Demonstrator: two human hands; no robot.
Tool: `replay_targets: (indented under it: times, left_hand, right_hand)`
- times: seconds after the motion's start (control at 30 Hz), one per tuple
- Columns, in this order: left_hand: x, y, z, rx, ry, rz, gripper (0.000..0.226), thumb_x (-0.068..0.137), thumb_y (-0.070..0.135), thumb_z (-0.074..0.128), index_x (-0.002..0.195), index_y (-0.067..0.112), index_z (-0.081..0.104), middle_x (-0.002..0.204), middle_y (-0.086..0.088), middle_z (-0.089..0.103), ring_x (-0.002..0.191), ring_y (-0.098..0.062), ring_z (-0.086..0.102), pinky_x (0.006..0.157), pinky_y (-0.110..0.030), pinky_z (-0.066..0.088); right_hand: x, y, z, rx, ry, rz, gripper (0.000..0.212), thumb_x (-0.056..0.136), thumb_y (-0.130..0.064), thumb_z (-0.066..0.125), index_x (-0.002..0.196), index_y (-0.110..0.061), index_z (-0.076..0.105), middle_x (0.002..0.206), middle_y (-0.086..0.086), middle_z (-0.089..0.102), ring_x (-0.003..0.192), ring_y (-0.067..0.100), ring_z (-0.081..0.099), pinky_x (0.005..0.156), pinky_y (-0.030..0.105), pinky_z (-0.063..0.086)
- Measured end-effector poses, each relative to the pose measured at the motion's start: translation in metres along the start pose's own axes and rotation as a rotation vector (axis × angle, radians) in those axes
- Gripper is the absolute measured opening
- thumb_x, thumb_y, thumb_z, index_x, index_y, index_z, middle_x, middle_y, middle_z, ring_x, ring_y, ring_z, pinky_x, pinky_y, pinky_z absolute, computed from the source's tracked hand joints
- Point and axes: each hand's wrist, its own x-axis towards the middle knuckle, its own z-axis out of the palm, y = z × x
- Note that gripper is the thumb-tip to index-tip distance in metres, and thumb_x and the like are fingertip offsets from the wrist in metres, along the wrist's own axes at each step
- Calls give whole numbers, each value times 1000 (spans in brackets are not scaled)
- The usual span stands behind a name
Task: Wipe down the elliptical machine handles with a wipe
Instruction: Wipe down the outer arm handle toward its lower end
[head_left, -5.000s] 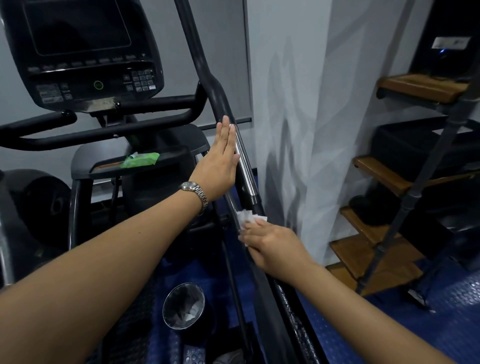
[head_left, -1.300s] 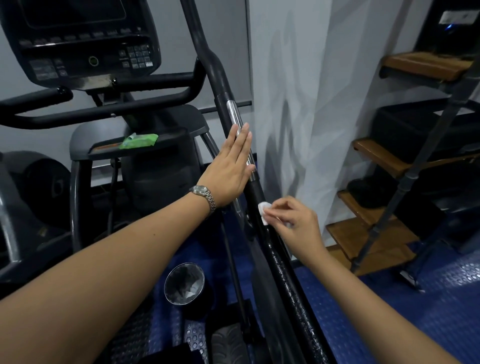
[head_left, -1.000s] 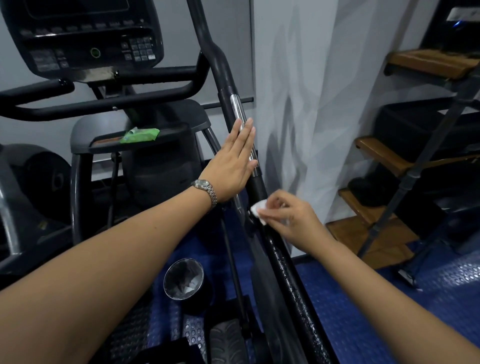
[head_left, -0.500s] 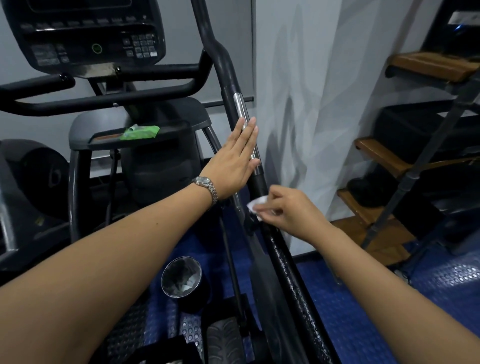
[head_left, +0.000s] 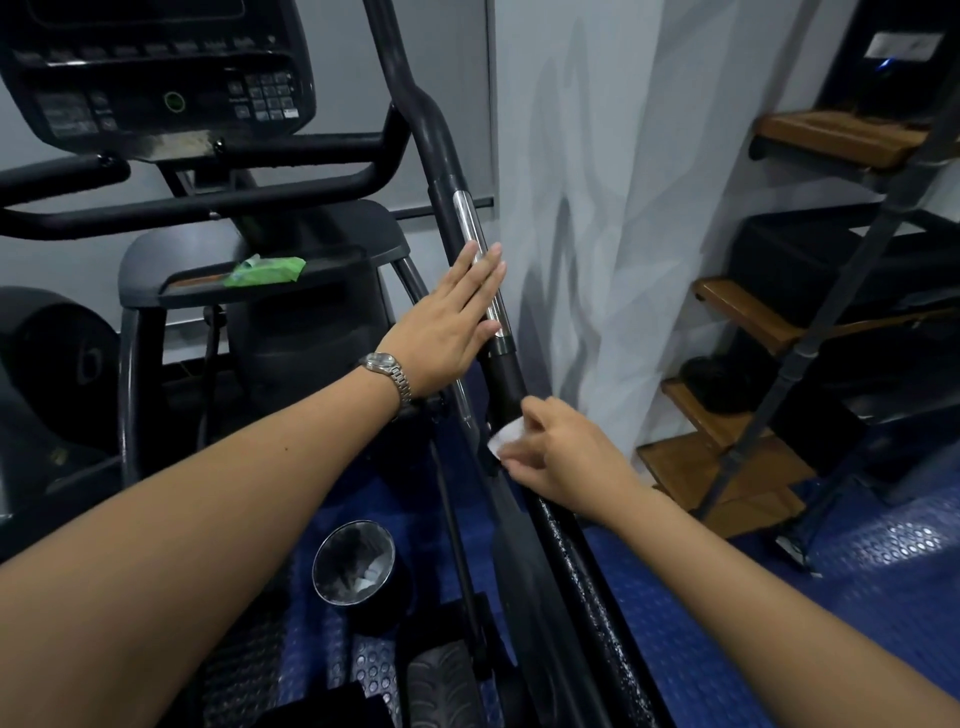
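Head view: the handle (head_left: 505, 375) is touched by the left hand (head_left: 451, 323), fingers (head_left: 482, 271) straight and together; nearer, a wipe (head_left: 506, 437) is pinched against it by the right hand (head_left: 567, 458).

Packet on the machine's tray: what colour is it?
The packet is green, clearest in the head view.

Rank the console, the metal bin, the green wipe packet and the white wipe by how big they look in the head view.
1. console
2. metal bin
3. green wipe packet, about as wide as the bin but thinner
4. white wipe, smallest, though the right hand hides part of it
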Motion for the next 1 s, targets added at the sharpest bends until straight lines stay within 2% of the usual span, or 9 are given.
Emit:
replay_targets:
  times: [0.1, 0.17, 0.27, 0.4, 0.57, 0.73, 0.83, 0.93, 1.0]
  left_hand:
    - [0, 0, 0, -1, 10, 4, 59, 100, 35, 24, 148, 3, 11, 157, -11, 4, 143, -22, -10, 117, -30, -2]
    - [0, 1, 0, 3, 14, 5, 59, 99, 34, 23, 148, 2, 12, 157, -12, 5, 143, -23, -9, 118, -32, 0]
    - [0, 1, -1, 6, 2, 5, 60, 99, 35, 22, 148, 2, 12, 157, -12, 5, 143, -23, -9, 118, -33, 0]
    - [0, 1, 0, 12, 10, 8, 60, 99, 34, 23, 148, 1, 13, 157, -12, 5, 143, -22, -10, 118, -33, 0]
    - [0, 4, 2, 4, -3, -22, 60, 99, 35, 19, 148, 1, 11, 157, -12, 4, 144, -25, -9, 119, -40, 8]
    - [1, 4, 1, 36, -12, -9, 60, 99, 35, 19, 147, 1, 11, 157, -13, 3, 143, -24, -10, 118, -37, 3]
    - [1, 6, 2, 48, -22, -36, 59, 99, 34, 18, 147, 1, 10, 157, -13, 2, 144, -26, -10, 118, -39, 5]
    - [1, 9, 0, 56, -36, -49, 60, 98, 35, 15, 147, 1, 9, 157, -13, 1, 144, -26, -9, 119, -40, 6]
    - [0, 11, -2, 74, -44, -54, 61, 98, 35, 13, 147, 0, 9, 157, -14, 2, 144, -27, -9, 119, -40, 6]
  right_hand:
    - [1, 12, -6, 130, 52, 91, 10, 75, -24, 80, 84, -27, 79, 75, -8, 42, 66, 11, 47, 56, 26, 43]
    - [8, 11, -6, 240, 152, 182, 10, 78, -23, 79, 87, -23, 79, 79, -5, 46, 70, 13, 53, 63, 27, 48]
    - [-3, 6, 1, 333, 257, 302, 13, 76, -20, 80, 89, -22, 79, 81, -1, 55, 75, 10, 55, 68, 16, 46]
    - [-32, 3, -8, 614, 178, 506, 22, 72, -11, 82, 85, -29, 76, 79, -4, 65, 71, 3, 61, 67, 12, 47]
    - [-15, 1, -5, 722, 279, 535, 28, 71, -9, 83, 80, -34, 76, 79, -13, 73, 79, 7, 71, 77, 20, 55]
    - [-45, 0, -9, 767, 166, 613, 17, 74, -13, 82, 82, -26, 77, 76, -8, 75, 78, 7, 71, 79, 23, 55]
    - [-32, 1, -9, 729, 196, 609, 12, 74, -13, 82, 84, -20, 78, 76, -6, 75, 77, 8, 72, 79, 24, 56]
    - [-28, -1, -4, 739, 228, 602, 14, 75, -13, 81, 85, -23, 78, 77, -10, 75, 79, 7, 72, 81, 25, 55]
    - [-43, 2, -6, 705, 185, 585, 13, 77, -16, 80, 86, -24, 78, 78, -8, 75, 81, 13, 72, 80, 28, 57]
